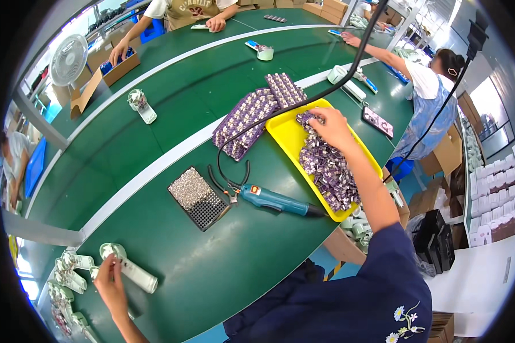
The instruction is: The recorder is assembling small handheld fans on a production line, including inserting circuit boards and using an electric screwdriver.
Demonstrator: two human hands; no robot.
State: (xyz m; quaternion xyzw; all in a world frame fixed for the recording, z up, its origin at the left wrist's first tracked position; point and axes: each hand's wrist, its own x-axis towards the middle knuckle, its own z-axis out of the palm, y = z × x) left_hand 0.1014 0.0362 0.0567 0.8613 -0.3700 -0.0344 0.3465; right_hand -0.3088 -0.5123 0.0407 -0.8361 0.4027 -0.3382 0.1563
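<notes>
My left hand [110, 284] is at the lower left, its fingertips pinched at the round head of a pale green housing with a long handle [138, 275], which looks like a handheld fan body lying on the bench. My right hand [332, 128] reaches into the far end of a yellow tray [286, 136], fingers bent around small purple circuit boards at the pile's edge. A heap of these small boards [326, 168] fills much of the tray. Exactly what sits between the right fingertips is partly hidden.
Purple board panels [247, 123] lie beyond the tray. A teal electric screwdriver [277, 201], pliers [232, 191] and a black grid of screws [194, 194] lie nearer. More green housings [68, 277] crowd the left edge. A cable hangs across the tray. Co-workers [426, 86] sit around.
</notes>
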